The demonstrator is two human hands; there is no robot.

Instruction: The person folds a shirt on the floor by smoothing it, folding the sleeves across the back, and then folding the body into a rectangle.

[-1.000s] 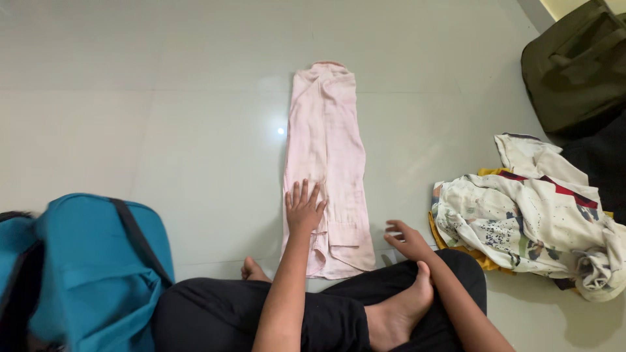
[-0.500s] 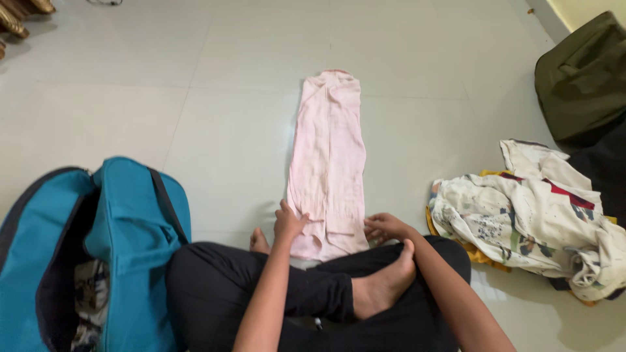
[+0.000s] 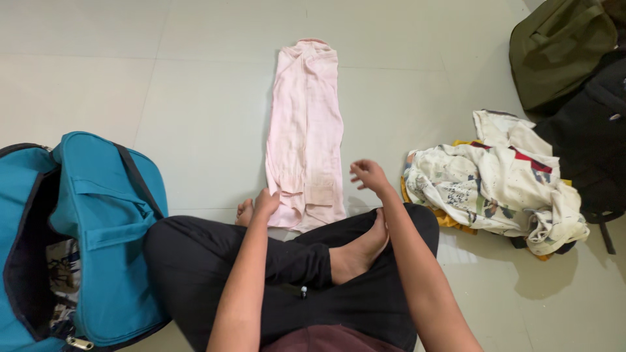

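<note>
A pale, glossy tiled floor [image 3: 195, 117] fills the view, and the person sits cross-legged on it in black trousers, one bare foot [image 3: 357, 251] resting on the opposite leg. Nearest the body, the left hand [image 3: 266, 202] closes its fingers on the near left corner of the long, narrow pink cotton shirt [image 3: 305, 130], which is folded lengthwise and lies flat, running straight away from the knees. The right hand [image 3: 368, 175] hovers just beside the shirt's right edge with fingers loosely spread, gripping nothing.

To fold this well, it seems wise to take both near corners evenly, keep the long edges parallel, and lift the hem without dragging the far collar end askew; a smoothing pass along the cloth would press out the slack near the pocket.

At the person's left stands a teal fabric duffel bag [image 3: 104, 228] with dark straps, its top unzipped; inside, only a patch of light printed cloth shows, the rest lost in shadow. To the right, well apart from the shirt, lies a loose heap of cream printed garments [image 3: 495, 189] with yellow and red cloth beneath. Farther back in the right corner sit an olive-green bag [image 3: 561, 49] and a black backpack [image 3: 590, 143], both shut so far as can be seen.
</note>
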